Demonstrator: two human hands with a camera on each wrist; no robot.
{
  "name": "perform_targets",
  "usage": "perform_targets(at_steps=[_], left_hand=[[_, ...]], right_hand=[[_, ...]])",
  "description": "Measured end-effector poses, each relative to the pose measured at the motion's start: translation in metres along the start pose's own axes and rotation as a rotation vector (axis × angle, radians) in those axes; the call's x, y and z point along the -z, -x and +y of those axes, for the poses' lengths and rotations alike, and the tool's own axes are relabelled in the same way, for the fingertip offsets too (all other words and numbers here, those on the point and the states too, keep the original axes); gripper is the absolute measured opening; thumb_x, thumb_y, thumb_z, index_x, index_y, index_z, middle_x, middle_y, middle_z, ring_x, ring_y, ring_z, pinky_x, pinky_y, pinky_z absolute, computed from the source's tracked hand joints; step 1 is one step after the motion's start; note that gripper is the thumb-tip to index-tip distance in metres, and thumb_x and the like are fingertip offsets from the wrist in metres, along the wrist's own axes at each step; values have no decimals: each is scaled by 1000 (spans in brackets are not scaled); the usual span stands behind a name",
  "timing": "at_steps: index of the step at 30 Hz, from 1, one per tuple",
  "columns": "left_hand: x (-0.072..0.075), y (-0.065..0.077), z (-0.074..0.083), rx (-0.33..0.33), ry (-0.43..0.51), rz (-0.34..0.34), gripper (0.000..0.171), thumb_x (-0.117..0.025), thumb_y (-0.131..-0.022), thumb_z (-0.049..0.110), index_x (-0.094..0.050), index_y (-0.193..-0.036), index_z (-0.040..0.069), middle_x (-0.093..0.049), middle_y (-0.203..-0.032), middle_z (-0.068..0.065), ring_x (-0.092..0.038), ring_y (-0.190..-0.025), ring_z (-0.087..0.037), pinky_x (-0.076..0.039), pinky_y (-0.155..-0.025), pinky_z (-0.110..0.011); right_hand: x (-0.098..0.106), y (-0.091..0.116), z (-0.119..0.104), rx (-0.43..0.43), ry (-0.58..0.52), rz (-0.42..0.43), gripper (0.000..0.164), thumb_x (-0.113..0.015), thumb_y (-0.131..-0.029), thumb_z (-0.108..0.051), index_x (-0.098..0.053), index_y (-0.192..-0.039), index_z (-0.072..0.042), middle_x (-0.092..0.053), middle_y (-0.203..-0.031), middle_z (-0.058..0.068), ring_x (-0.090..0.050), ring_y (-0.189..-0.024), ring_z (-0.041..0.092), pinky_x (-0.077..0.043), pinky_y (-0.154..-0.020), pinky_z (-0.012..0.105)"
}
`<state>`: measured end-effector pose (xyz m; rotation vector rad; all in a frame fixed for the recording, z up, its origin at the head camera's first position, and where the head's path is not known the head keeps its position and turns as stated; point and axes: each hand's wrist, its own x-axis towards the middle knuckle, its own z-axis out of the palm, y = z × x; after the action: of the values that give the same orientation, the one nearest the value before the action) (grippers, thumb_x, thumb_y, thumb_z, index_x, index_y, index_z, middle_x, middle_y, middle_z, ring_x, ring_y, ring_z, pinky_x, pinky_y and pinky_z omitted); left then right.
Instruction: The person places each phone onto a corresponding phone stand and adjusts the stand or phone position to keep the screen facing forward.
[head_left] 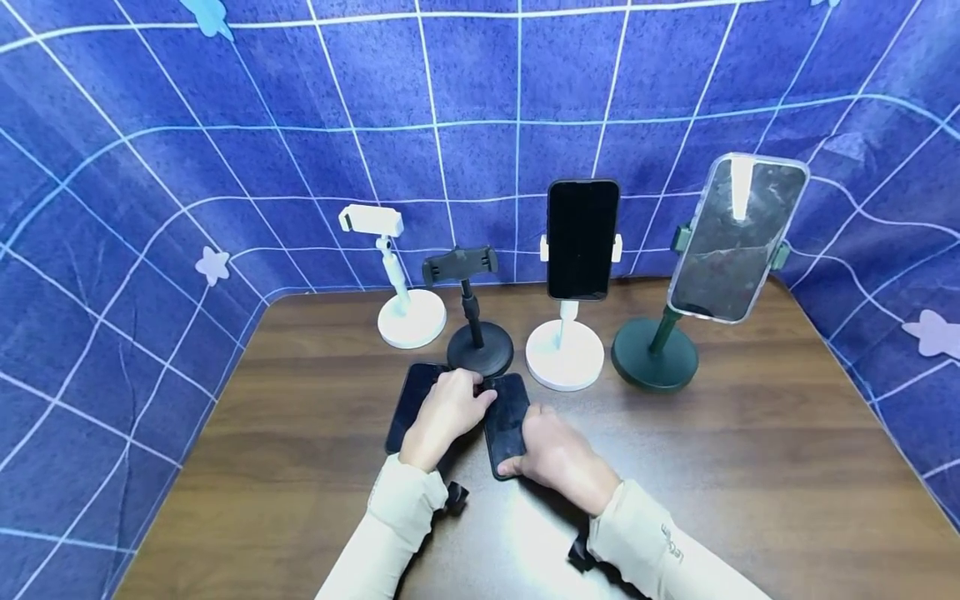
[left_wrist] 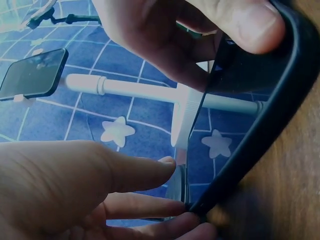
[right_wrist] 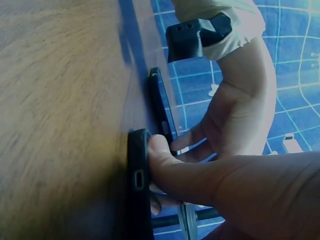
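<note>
A dark smartphone (head_left: 506, 427) lies on the table just in front of the black phone stand (head_left: 480, 346). My right hand (head_left: 558, 450) grips its right side, and the thumb (right_wrist: 161, 150) presses near the corner by the charging port. The left hand (head_left: 448, 408) is at the phone's far left corner. Its fingertips (left_wrist: 187, 225) touch that corner from the edge, while its thumb (left_wrist: 142, 172) is stretched out close over the glossy screen. Under the left hand and forearm lies a second dark smartphone (head_left: 412, 400), partly hidden.
Behind the hands stand several phone stands. One white stand (head_left: 411, 318) has a bare holder, another white stand (head_left: 565, 354) bears a black phone (head_left: 583, 242), and a green stand (head_left: 655, 354) bears a large clear-cased phone (head_left: 738, 242). A blue gridded cloth (head_left: 480, 75) surrounds the wooden table (head_left: 300, 433).
</note>
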<state>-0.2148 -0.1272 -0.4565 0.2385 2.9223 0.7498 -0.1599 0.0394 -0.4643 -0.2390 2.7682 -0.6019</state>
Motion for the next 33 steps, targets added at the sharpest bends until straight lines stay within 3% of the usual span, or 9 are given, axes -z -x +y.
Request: perform_targets(at_steps=[5,8,11,16,18,22,25,28,33], left_hand=[[0,1,1,35,-17,-22,19,-70,-98,28,-72,-87,14,-59,-67,0,-58,-64,-19,-44,-58,-34],[0,1,0,42,-21,-30,16,-70,-98,29,-75,-95,13,-66,-75,-1,-62,-71,-20,-49,-63,-37],[-1,1,0,45,-20,-48,17,-70,-99,28,-76,-104,13,-72,-87,-2,-66,-80,-20,-53,-70,-39],[-2,0,0,55,-11,-67,22,-71,-98,33,-72,-93,12,-67,-82,-2,-62,-75,-19,-51,-68,-37],[-2,-2,-1,49,-2,-54,28,-72,-96,39,-69,-91,12,-65,-80,-1,-60,-74,-18,-50,-67,-35],[0,-3,-2,49,80,-63,35,-73,-95,45,-64,-96,11,-62,-77,0,-59,-70,-15,-50,-69,-32],[3,-3,-2,34,204,-115,32,-72,-96,40,-64,-101,9,-64,-68,-1,-63,-60,-14,-52,-65,-30],[4,-4,-2,-23,307,-138,24,-71,-99,32,-71,-104,8,-68,-67,-1,-68,-55,-14,-57,-60,-29],[8,-6,-1,-113,346,-17,12,-71,-98,25,-80,-93,18,-72,-75,7,-64,-66,-10,-51,-62,-29]], right_hand=[[3,-1,1,-10,-62,-40,96,-95,-71,-43,-46,-132,12,-60,-109,22,-62,-101,32,-52,-94,47],[6,-1,2,-39,-106,-81,97,-97,-68,-39,-42,-132,10,-60,-110,22,-63,-101,33,-52,-95,48],[10,-1,5,-65,-123,-134,108,-97,-68,-39,-34,-140,12,-61,-118,27,-64,-109,35,-51,-99,49],[17,1,10,-72,-124,-205,107,-96,-69,-42,-33,-140,9,-63,-117,28,-65,-110,35,-51,-98,51],[18,1,11,-70,-119,-215,101,-96,-68,-42,-38,-135,7,-63,-109,22,-65,-103,32,-52,-95,50],[20,3,14,-67,-96,-232,94,-96,-68,-43,-43,-129,5,-62,-103,16,-63,-96,28,-52,-93,49],[20,4,15,-63,-93,-230,86,-96,-68,-42,-45,-122,2,-60,-97,14,-62,-91,27,-53,-91,49],[21,5,15,-71,-106,-220,83,-96,-69,-42,-46,-120,1,-60,-97,13,-62,-89,27,-53,-89,49],[25,5,11,-52,-125,-189,84,-87,-81,-45,-43,-131,7,-65,-111,23,-66,-99,30,-53,-91,49]])
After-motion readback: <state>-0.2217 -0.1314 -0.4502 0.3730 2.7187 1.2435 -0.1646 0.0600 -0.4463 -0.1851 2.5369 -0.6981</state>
